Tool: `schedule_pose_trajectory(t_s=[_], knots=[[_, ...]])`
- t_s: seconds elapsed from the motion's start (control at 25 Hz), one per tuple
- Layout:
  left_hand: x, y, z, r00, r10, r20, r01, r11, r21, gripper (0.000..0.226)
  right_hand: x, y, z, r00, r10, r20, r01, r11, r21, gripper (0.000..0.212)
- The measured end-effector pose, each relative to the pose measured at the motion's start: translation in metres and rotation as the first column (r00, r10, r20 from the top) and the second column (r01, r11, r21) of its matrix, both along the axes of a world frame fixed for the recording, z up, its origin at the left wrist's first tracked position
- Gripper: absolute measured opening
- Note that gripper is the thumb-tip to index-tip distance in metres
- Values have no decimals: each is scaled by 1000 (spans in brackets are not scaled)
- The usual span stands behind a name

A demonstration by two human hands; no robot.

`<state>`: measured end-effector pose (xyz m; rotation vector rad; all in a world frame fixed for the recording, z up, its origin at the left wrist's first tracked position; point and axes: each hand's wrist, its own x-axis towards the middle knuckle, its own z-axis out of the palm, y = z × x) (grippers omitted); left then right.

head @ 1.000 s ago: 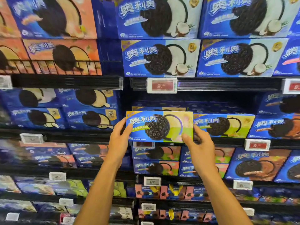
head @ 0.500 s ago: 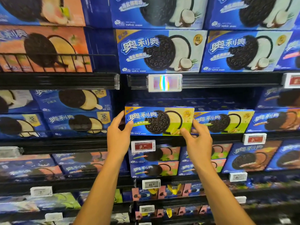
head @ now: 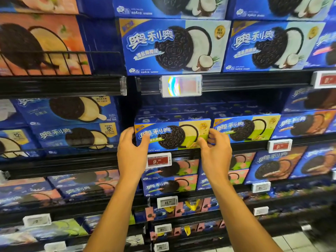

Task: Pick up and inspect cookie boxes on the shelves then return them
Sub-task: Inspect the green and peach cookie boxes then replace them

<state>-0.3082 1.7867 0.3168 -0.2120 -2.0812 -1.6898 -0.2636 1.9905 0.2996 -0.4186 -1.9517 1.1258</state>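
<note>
Cookie box (head: 172, 136): green-and-blue, on the middle shelf (head: 236, 148), front edge at the lip. Left hand (head: 131, 151) and right hand (head: 214, 151) curl round its ends. Advice: push squarely back beside the matching box (head: 245, 129), then let go.

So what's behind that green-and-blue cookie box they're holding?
Behind the green-and-blue cookie box, more blue box tops run back into the shelf, dim and blurry. The box's front covers whatever sits directly behind it, so that part can't be seen.

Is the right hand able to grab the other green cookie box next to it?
Probably yes. The other green box sits at the shelf front right beside the right hand, nothing covering it, though that hand must first release its own box.
</note>
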Motion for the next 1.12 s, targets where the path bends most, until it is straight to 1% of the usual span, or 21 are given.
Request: schedule_pose_trajectory(t_s=[0.08,0.2,0.28,0.36,0.4,0.44,0.48,0.52,0.56,0.6,0.64,0.68,0.76,0.84,0.96,1.04,1.12], knots=[[3,1,1,999,-36,39,36,999,2,20,-1,1,1,1000,5,-2,-5,1000,-5,34],[3,1,2,989,-92,119,91,996,17,49,2,2,1,999,44,-24,-46,997,-68,31],[4,2,4,976,-142,165,134,989,56,52,4,4,2,995,85,-44,-90,988,-126,27],[8,4,3,973,-171,154,154,982,113,57,8,7,1,989,141,-45,-147,974,-170,27],[12,3,1,982,-156,108,139,978,153,58,12,9,-1,986,161,-52,-168,966,-196,28],[16,0,-5,992,-118,39,108,975,195,56,16,12,-6,983,167,-72,-179,958,-222,28],[22,-4,-15,998,-65,-26,70,970,231,47,21,14,-13,982,160,-100,-180,952,-246,25],[31,-6,-30,998,-17,-57,32,961,276,35,27,16,-23,983,134,-128,-165,947,-275,21],[41,-8,-46,999,25,-34,-12,942,336,25,33,17,-37,984,95,-148,-138,938,-317,18],[51,-7,-63,998,47,37,-58,914,402,20,39,16,-53,987,55,-149,-108,921,-374,18],[57,-5,-79,990,52,132,-106,890,444,19,44,14,-69,991,37,-128,-89,894,-439,19],[60,-2,-93,972,36,231,-139,883,448,21,47,12,-84,995,46,-85,-82,864,-497,19],[58,5,-114,924,-7,383,-145,919,367,21,48,3,-105,989,146,34,-103,828,-550,19],[49,7,-122,879,-35,476,-102,960,259,38,45,-3,-114,961,244,133,-135,828,-545,25],[36,11,-126,850,-54,524,-29,988,149,60,32,-8,-116,930,299,215,-154,845,-512,39],[28,14,-128,846,-14,532,-14,999,50,66,25,-9,-117,918,325,228,-177,849,-498,42],[22,15,-130,869,35,493,-22,999,-33,68,21,-10,-118,914,334,229,-189,853,-487,40]])
